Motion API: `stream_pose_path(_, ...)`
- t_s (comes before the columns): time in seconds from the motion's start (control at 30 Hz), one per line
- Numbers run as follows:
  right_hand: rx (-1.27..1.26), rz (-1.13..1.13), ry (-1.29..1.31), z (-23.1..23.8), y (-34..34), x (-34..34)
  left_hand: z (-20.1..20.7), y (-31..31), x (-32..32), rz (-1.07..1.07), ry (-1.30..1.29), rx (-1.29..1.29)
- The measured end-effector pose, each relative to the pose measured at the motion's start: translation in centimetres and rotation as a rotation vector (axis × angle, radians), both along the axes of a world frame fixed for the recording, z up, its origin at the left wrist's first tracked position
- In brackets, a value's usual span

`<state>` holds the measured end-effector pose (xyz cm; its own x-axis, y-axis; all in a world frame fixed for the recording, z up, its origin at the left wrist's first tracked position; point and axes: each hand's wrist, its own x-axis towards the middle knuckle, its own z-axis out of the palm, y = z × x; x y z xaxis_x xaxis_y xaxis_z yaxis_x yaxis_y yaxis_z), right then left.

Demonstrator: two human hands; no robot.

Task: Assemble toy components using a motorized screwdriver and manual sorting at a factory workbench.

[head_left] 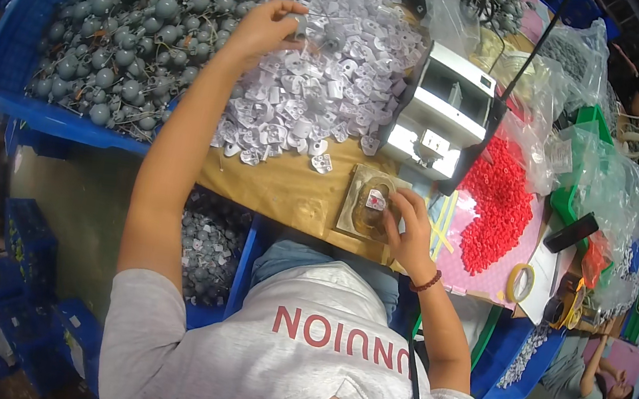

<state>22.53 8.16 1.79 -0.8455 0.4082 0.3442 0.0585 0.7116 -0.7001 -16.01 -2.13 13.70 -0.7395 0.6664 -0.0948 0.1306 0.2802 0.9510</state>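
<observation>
My left hand (265,29) reaches over the heap of small white plastic parts (305,97), its fingers closed on a grey ball-shaped part (302,29). A thin wire seems to stick out from that part. By the table's near edge lies a square metal block with an oval hollow (348,203). A white part with a red piece in it (376,200) sits in the hollow. My right hand (411,229) rests at the block's right side, thumb and forefinger bent close to the white part. Whether those fingers grip anything is hidden.
A blue bin of grey balls with wires (129,21) stands at the far left. Behind the block is a white and black bench machine (445,107). Small red parts (491,210) lie on a pink sheet to the right, beside a tape roll (520,282). Another person (586,384) sits at far right.
</observation>
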Motion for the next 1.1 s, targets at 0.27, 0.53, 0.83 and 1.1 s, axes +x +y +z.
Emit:
stream_pose_path(0.27,0.048,0.009,0.2,6.1,0.9,-3.0,5.8,-1.0,7.1,-0.369,0.161,0.33)
stream_pose_path(0.53,-0.084,0.121,0.202,6.9,0.8,-5.4,-3.5,-0.6,6.3,-0.28,0.491,-0.15)
stream_pose_path(0.83,-0.048,0.005,0.247,6.0,1.7,-5.1,-0.4,-0.6,9.1,-0.487,-0.051,0.357)
stream_pose_path(1.1,-0.396,0.171,0.245,8.3,1.2,-5.4,1.5,-2.3,15.1,-0.697,-0.34,0.599)
